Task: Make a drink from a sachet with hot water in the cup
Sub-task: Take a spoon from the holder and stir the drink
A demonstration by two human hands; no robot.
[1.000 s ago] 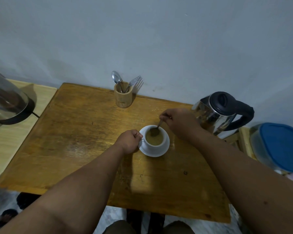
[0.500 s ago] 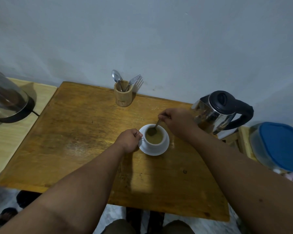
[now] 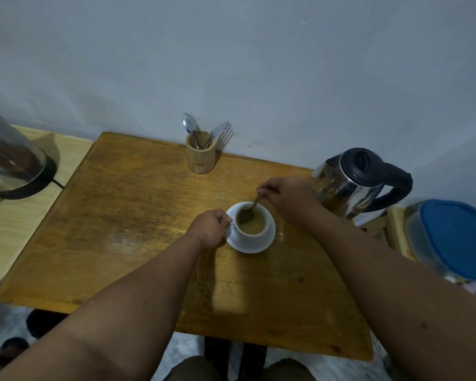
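Observation:
A white cup full of light brown drink stands on a white saucer near the middle of the wooden table. My left hand is closed on the cup's handle at its left side. My right hand pinches the handle of a metal spoon whose bowl dips into the drink at the cup's far left. A steel electric kettle with a black lid and handle stands just right of my right hand. No sachet is in view.
A wooden holder with a spoon and forks stands at the table's back edge by the wall. A dark glass appliance sits on a pale side table at left. A blue-lidded container is at far right.
The spoon's bowl has shifted slightly leftward inside the cup as my right hand stirs. My left hand stays on the handle.

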